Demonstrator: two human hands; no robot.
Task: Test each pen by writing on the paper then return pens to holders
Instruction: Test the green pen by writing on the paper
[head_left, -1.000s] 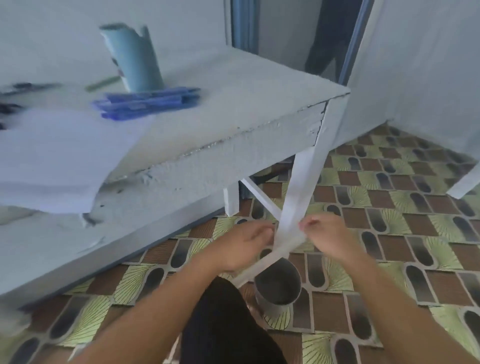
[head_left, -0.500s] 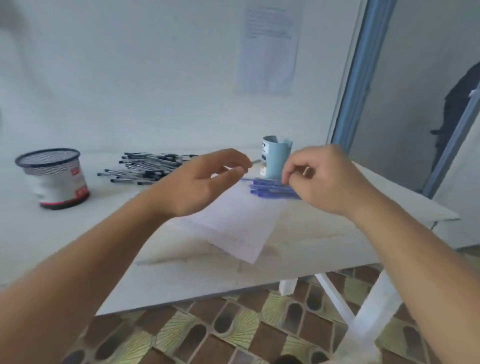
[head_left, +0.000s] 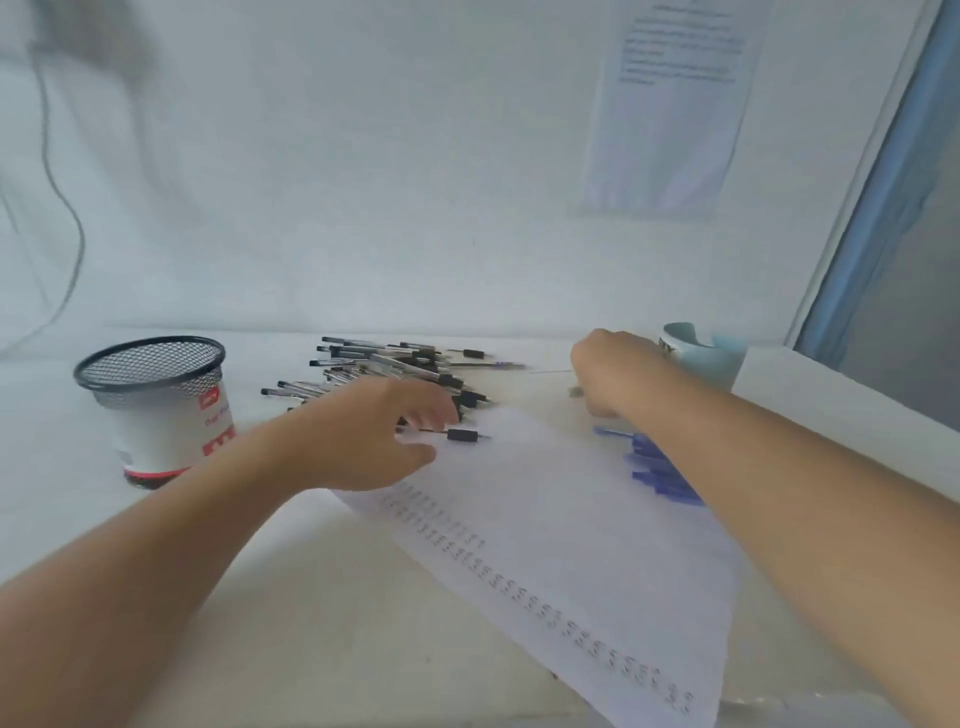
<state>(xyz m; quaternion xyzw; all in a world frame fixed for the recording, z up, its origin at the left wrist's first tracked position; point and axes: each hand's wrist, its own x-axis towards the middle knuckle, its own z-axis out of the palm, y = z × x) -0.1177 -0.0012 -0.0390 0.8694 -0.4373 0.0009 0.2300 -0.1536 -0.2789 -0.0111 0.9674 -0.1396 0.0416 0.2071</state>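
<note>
White wall and a pale bench (head_left: 322, 597) set the scene. Your left hand (head_left: 374, 436) hangs over the near edge of the pile of black-tipped pens (head_left: 384, 364). Its grip curves around a single pen (head_left: 460, 435), which lies between thumb and fingertips and points right onto the paper (head_left: 571, 561). Blur hides whether that grip has clamped on the pen or stands apart from it.

Your right hand (head_left: 618, 371) sits knuckles-up farther back over the bench, just beside the light-blue cup (head_left: 709, 364). Its fingers are curled under and out of sight, so you cannot tell whether that grip holds anything.

Between your forearms the paper lies at a slant, one corner toward the pile. Rows of small test marks run along its left edge down to the near corner. A heap of blue pens (head_left: 654, 467) lies at the paper's right side, partly behind your right forearm.

To the left of your left hand, the black mesh holder (head_left: 150, 374) stands upright with a white and red label around its lower half. A printed sheet (head_left: 670, 104) hangs on the wall, a thin cable (head_left: 78, 234) trails down at far left, and a blue door frame (head_left: 883, 208) closes the right side.
</note>
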